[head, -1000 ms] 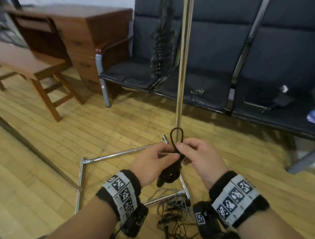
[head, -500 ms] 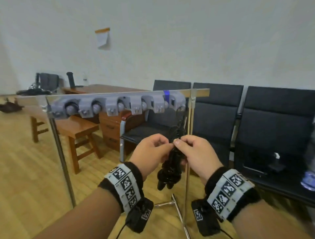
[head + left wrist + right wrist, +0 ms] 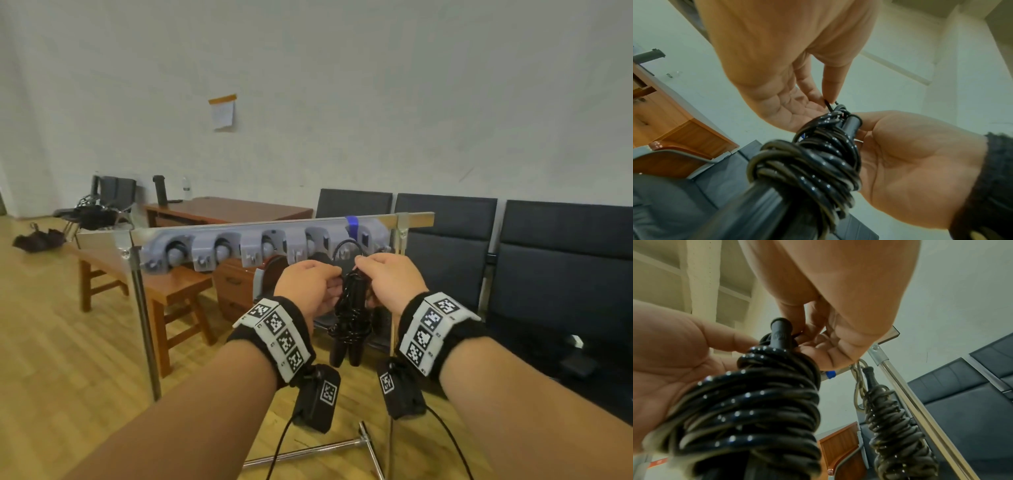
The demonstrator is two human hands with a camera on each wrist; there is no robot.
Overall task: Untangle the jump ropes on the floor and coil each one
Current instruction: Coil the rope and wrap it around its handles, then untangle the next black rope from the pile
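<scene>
A black jump rope (image 3: 349,315), coiled tight around its two handles, hangs between my hands at the height of a rack. My left hand (image 3: 310,284) pinches its top from the left, and my right hand (image 3: 388,277) pinches it from the right. A small rope loop (image 3: 346,247) stands up above my fingers, in front of the rack's grey clips (image 3: 260,246). The left wrist view has my left hand (image 3: 777,73) pinching that strand above the coil (image 3: 807,162). Under my right hand (image 3: 828,288), a second coiled rope (image 3: 896,426) hangs from the rack.
The metal rack (image 3: 144,325) stands on a wooden floor, its foot bars (image 3: 308,452) below my wrists. Dark chairs (image 3: 548,274) line the wall to the right. A wooden desk (image 3: 233,209) and a stool (image 3: 171,287) stand behind the rack on the left.
Both hands have lifted the coiled rope from near the floor up to the rack's clip bar. My view has risen with them from the floor to the wall.
</scene>
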